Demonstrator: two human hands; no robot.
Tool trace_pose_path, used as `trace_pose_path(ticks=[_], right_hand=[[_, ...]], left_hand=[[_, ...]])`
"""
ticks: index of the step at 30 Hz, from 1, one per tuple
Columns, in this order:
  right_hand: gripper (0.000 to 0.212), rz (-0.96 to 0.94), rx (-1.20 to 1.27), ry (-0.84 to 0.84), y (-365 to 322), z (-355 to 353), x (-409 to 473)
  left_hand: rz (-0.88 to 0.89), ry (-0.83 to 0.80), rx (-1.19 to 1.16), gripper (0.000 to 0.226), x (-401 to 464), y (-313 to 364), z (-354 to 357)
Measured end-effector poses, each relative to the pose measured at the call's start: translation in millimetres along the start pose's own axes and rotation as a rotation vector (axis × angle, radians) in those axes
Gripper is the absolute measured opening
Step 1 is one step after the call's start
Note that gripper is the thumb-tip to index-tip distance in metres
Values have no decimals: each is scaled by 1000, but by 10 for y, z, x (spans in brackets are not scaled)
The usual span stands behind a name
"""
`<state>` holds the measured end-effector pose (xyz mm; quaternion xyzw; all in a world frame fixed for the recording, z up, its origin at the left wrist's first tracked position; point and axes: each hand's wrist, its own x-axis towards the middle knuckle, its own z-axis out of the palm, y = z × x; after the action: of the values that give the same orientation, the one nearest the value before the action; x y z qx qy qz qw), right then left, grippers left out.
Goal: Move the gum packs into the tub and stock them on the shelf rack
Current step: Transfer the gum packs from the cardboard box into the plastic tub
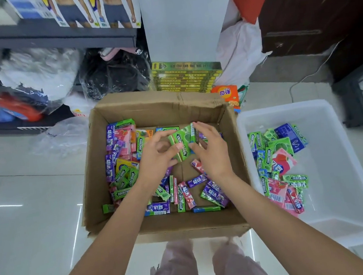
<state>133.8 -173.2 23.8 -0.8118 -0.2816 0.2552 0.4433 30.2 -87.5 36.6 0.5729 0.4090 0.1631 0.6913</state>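
An open cardboard box [149, 104] on the floor holds several loose gum packs [122, 149] in green, purple and pink. Above its middle, my left hand [157, 156] and my right hand [211, 149] together grip a small stack of green gum packs [182, 141], the left from the left side, the right from the right with fingers over the top edge. To the right stands a white plastic tub [335, 209] with several gum packs [277, 162] lying along its left side.
A dark shelf unit [49, 37] with boxed underwear and bagged clothing stands at the back left. Yellow-green cartons [187, 77] and an orange pack [225, 93] sit behind the box. A dark cabinet [320, 6] is at the back right. White tiled floor surrounds everything.
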Motion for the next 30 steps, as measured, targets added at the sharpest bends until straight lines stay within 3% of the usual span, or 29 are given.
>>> trace_pose_path(ticks=[8,13,21,26,30], right_hand=[[48,-144,27,139,175,-1172,-203],[42,40,-48,135,893,-1891,-443],[44,177,-212,-208,1752,-2200,-591],[43,172,-171,-272,1713,-2147,-515],[35,95,-102,-204,1391,-2107,-457]], left_hand=[[84,-19,-119,26,-373,449,1104],[-9,-60,62,25,-347,-15,2158],[-210,-6,528,37,-266,-812,2940],[21,-22,852,43,-338,-622,2848],[189,96,726,29,-497,-335,2484]])
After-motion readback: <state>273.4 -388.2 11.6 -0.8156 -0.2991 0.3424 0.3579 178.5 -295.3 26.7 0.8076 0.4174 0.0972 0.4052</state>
